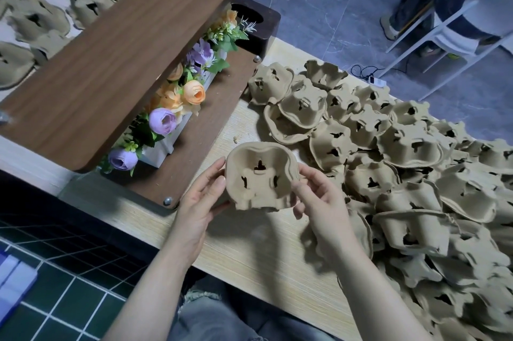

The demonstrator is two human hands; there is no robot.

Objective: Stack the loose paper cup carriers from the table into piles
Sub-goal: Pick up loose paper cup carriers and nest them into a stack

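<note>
Both forearms are reaching forward over the table's point(249, 251) near edge. The left hand point(198, 201) and right hand point(319, 201) are pinching one cup carrier point(261, 176) by opposite rims, lifted above the table, left of the loose heap point(410, 174). No readable writing.

Can't read any text here tbh. The white planter box point(166, 150) under the fake flowers point(191, 93) has some dark print, but it's too blurry to read.
</note>
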